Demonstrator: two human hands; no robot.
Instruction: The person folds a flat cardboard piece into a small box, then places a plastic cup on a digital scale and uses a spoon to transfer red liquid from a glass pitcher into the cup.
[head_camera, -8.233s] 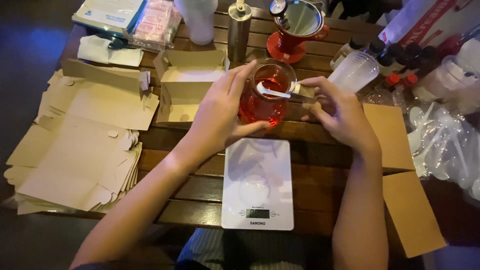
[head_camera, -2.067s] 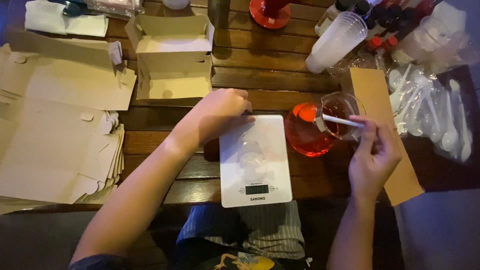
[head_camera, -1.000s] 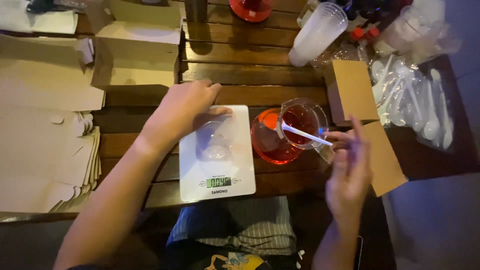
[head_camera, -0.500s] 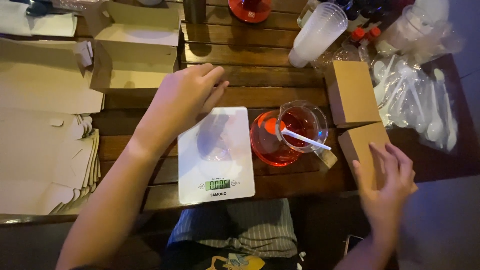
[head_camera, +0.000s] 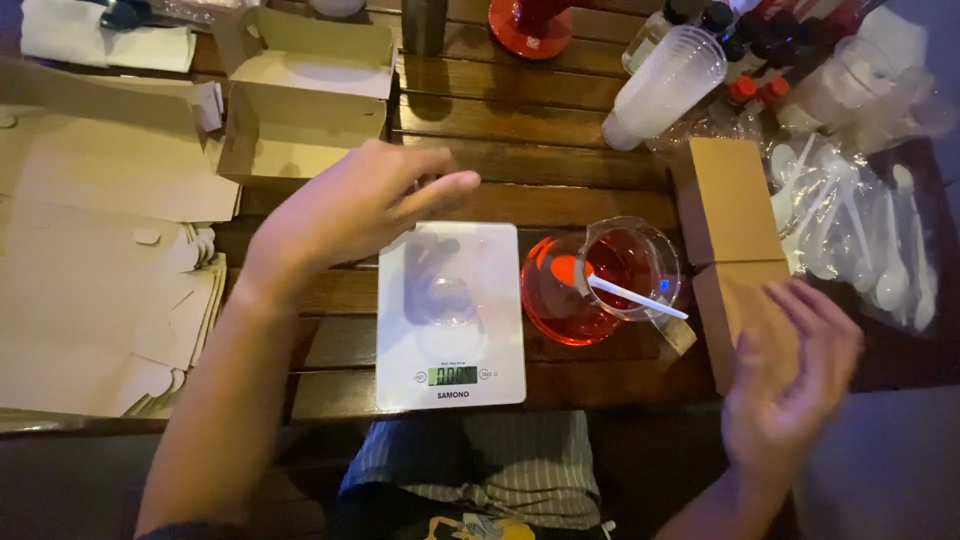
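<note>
A white kitchen scale lies on the wooden table with a small clear container on its plate. My left hand hovers open just above and left of the scale, fingers spread, holding nothing. Right of the scale stands a glass pitcher of red liquid with a white plastic spoon resting in it. My right hand is open and blurred at the table's near right edge, beside a brown cardboard box, holding nothing.
Flat cardboard blanks are stacked at the left, with open cardboard boxes behind them. A stack of clear plastic cups, bottles and bagged plastic spoons fill the back right. A red base stands at the far edge.
My right hand let go of the spoon in the pitcher and pulled back to the near right edge. My left hand lifted off the small container on the scale.
</note>
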